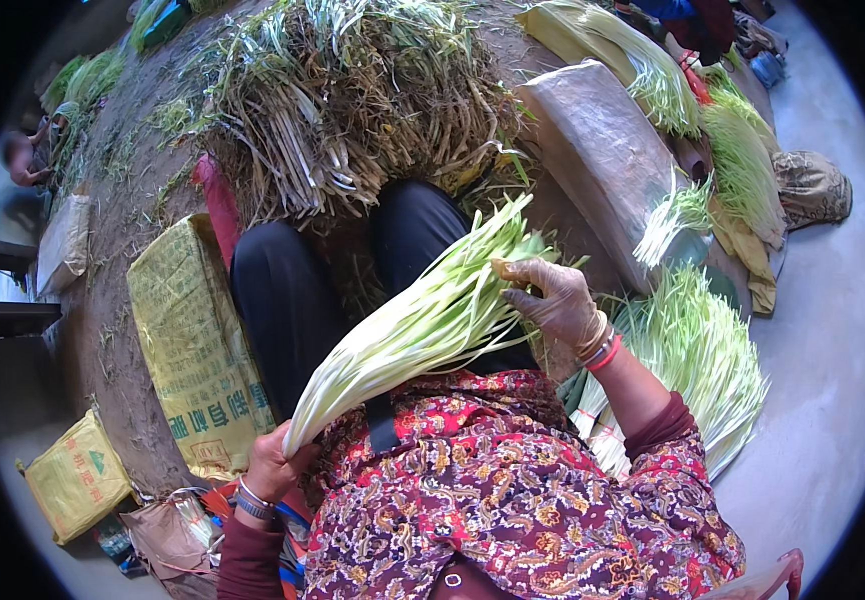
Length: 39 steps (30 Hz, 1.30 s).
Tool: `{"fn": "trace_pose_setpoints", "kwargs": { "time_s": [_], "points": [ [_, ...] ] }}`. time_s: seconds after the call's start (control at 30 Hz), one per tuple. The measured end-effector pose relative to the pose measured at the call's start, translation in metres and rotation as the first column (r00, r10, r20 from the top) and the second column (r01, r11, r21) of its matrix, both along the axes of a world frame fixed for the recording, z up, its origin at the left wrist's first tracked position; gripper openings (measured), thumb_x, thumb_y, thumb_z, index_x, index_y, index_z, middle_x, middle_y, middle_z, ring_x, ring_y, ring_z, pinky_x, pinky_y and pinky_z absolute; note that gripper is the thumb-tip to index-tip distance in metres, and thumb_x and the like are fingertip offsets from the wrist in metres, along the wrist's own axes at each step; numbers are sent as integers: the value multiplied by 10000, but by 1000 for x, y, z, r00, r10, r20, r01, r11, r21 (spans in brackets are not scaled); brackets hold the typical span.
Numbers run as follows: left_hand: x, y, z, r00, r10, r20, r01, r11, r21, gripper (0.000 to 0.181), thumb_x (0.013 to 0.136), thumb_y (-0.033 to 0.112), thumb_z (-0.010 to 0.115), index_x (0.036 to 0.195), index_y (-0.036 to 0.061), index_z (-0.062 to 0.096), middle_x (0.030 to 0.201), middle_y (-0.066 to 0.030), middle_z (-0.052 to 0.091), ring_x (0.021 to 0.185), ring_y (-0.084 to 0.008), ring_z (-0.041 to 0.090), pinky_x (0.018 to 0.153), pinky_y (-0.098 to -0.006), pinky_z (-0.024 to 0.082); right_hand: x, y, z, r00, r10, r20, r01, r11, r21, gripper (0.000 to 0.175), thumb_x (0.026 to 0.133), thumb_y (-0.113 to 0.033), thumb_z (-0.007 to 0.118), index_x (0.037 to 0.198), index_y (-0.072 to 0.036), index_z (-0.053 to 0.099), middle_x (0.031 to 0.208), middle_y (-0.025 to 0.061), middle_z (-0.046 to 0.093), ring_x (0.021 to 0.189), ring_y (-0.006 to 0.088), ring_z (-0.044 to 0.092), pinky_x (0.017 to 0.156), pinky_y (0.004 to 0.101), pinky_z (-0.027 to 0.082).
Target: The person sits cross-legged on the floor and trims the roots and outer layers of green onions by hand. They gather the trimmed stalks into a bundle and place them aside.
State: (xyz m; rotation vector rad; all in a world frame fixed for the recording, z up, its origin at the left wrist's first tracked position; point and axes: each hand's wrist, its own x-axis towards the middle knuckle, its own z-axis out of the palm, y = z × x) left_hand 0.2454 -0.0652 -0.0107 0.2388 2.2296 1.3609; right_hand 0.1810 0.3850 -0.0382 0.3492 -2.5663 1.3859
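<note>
A long bundle of pale green-and-white vegetable shoots [410,315] lies slantwise across my lap. My left hand [279,459], bare, grips its white end low at the left. At the leafy end, my right hand [552,296] wears a thin translucent glove. Its thumb and fingers are bent against the leaf tips, and I cannot tell whether they pinch any. Beyond my knees rises a large heap of uncleaned stalks [357,97] with brown, dry outer leaves. Close by my right arm sits a pile of cleaned shoots [687,367], partly tied with red bands.
Left of my leg lies a yellow woven sack [192,345] bearing writing; a smaller yellow sack [76,480] lies farther out. At right, a pale sack-covered block [597,157] carries a small bunch of shoots [672,221] at its near end. Another person [24,157] is at far left.
</note>
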Motion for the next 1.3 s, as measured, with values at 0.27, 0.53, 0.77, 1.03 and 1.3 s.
{"fn": "trace_pose_setpoints", "kwargs": {
  "time_s": [0.27,0.53,0.77,1.03,1.3],
  "points": [
    [-2,-4,-4,997,1,73,2,1000,-29,321,854,57,734,1166,25,666,923,-58,700,828,-127,662,763,-276,520,-9,5,7,962,-270,33,272,952,-139,122,886,-78,736,984,-6,733,936,86,739,832,119,676,751,271,529],
    [-4,-1,-2,1000,-24,7,24,1000,-1,314,853,59,733,1157,23,662,916,-72,700,818,-147,668,757,-284,521,-29,6,-4,977,-208,40,191,947,258,213,866,-179,718,1051,-73,720,985,141,707,900,319,694,785,382,550],
    [0,-3,-7,1000,-9,28,9,1000,-1,317,850,63,734,1154,20,656,898,-73,692,781,-149,657,733,-292,520,-25,6,3,964,-261,59,252,959,127,191,850,-108,732,1036,-66,726,978,126,720,902,273,711,790,352,552],
    [-8,-2,-2,994,-26,105,23,999,25,387,842,32,720,1221,15,641,971,-59,709,871,-120,654,811,-273,516,-10,-12,24,988,-77,-133,73,997,-33,160,827,-26,759,979,-27,707,869,132,712,775,231,707,682,308,552],
    [-10,-9,-9,981,-25,191,2,993,118,466,825,-8,716,1280,0,616,1093,-33,705,984,-97,624,893,-269,493,1,-24,21,999,-15,-32,18,994,112,199,783,-86,784,973,-70,726,904,113,707,821,279,702,725,352,555]
  ]
}}
